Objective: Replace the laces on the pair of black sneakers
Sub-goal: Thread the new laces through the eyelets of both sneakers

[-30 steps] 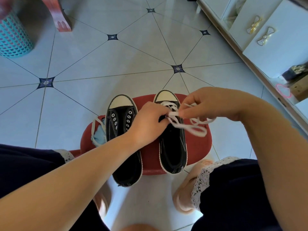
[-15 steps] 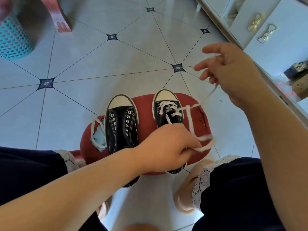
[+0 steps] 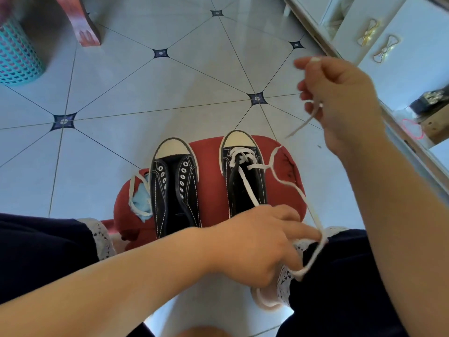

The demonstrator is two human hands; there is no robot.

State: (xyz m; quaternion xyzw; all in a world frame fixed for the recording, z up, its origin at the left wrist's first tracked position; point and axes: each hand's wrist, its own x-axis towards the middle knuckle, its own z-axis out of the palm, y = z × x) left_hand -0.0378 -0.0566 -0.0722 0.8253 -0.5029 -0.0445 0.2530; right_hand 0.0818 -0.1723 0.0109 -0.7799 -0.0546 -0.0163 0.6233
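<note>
White lace (image 3: 240, 154) sits in both hands. Left hand (image 3: 255, 242): fingers curled, gripping a strand low over the heel end of the right sneaker (image 3: 245, 183), index finger out against the slack loop. Right hand (image 3: 340, 100): raised well above, pinching a lace end, tip dangling. Right sneaker is laced at the toe eyelets only. Left sneaker (image 3: 173, 190) is unlaced, just beside it. Both are on a red stool (image 3: 289, 171) on the tiled floor (image 3: 121, 93). Second lace (image 3: 131, 190) lies loose at the stool's left edge. Teal basket (image 3: 17, 52) far left, contents hidden.
</note>
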